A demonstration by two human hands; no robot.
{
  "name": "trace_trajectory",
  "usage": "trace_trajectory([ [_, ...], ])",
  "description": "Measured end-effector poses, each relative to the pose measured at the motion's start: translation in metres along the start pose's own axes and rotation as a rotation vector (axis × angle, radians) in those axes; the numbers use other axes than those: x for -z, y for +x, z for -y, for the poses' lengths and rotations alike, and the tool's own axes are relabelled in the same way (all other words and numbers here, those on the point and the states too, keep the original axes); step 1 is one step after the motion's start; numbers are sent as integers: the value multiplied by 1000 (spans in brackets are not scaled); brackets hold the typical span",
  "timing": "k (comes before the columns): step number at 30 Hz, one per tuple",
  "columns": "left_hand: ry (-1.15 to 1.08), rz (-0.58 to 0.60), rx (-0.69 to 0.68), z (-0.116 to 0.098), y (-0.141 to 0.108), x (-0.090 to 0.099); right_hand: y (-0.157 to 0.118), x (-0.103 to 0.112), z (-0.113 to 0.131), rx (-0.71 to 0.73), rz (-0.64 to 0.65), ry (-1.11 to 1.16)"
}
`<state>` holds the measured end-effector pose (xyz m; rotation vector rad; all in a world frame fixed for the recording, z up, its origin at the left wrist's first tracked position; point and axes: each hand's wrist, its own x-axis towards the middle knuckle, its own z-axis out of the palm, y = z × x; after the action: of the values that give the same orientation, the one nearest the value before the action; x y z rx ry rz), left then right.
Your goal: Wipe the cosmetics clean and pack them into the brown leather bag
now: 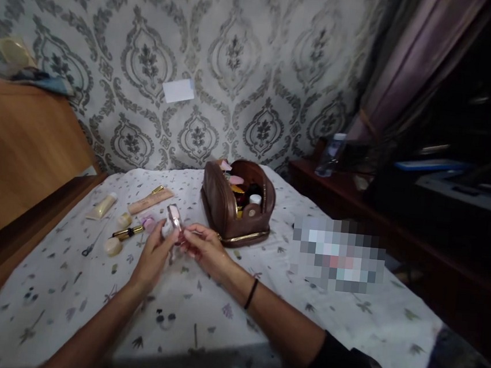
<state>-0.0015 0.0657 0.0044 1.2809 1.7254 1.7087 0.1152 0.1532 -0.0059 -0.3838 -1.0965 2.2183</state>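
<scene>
Between my two hands is a small pinkish, shiny bottle (175, 218), tilted, held above the bedding. My left hand (154, 256) has its fingers closed round its left side. From the right, my right hand (207, 250) pinches its lower end. A brown leather bag (221, 205) stands open just beyond my right hand, with cosmetics inside, among them a white-capped item (255, 199). Left of my hands lie a beige tube (150, 201), a black and gold tube (128, 232), a cream jar (112, 246), a smaller jar (124, 220) and a yellowish tube (104, 206).
White patterned bedding (196, 330) lies under everything. A blurred-out patch (337, 255) covers something on the right. A clear bottle (330, 155) stands on a dark red ledge (305, 169) at the back right. Wooden furniture (27, 145) borders the left side.
</scene>
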Motion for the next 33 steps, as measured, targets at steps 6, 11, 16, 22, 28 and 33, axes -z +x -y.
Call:
trace_trajectory([
  [6,-267,21,205,-11,-5,-11,1,6,1,139,-21,-397],
  [11,-360,147,232,-18,1,1,-3,3,8,253,-105,-659],
  [16,-131,221,100,-24,6,12,-22,-7,41,306,-61,-920],
  [22,232,295,-5,-28,9,19,-52,-10,85,425,-19,-1004],
  [28,274,264,-87,-28,12,12,-71,0,106,405,27,-1154],
  [33,238,215,-113,-37,11,-6,-75,9,120,394,-7,-1098],
])
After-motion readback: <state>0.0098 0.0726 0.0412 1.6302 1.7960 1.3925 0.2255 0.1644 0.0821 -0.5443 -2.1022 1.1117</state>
